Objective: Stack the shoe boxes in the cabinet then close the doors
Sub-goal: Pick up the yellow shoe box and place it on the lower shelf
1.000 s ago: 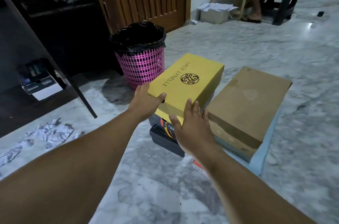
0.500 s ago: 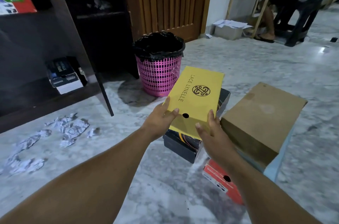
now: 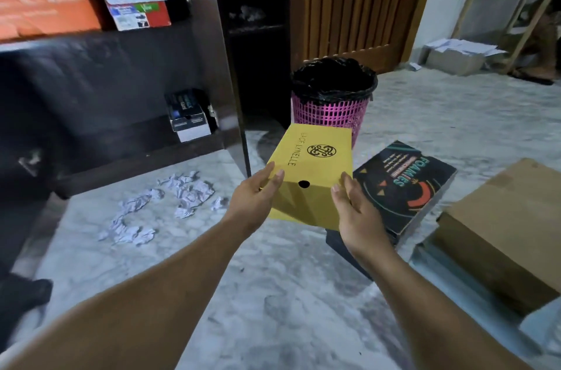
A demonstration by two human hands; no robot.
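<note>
I hold the yellow box [image 3: 314,171] mid-frame above the floor, left hand [image 3: 256,198] and right hand [image 3: 353,210] gripping its near corners, and next must carry it up-left into the open cabinet [image 3: 212,45] beside the stacked boxes [image 3: 136,2].

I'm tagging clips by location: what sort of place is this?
Probably a room in a home: marble floor, a dark cabinet holding shoe boxes, and a pink waste basket.
</note>
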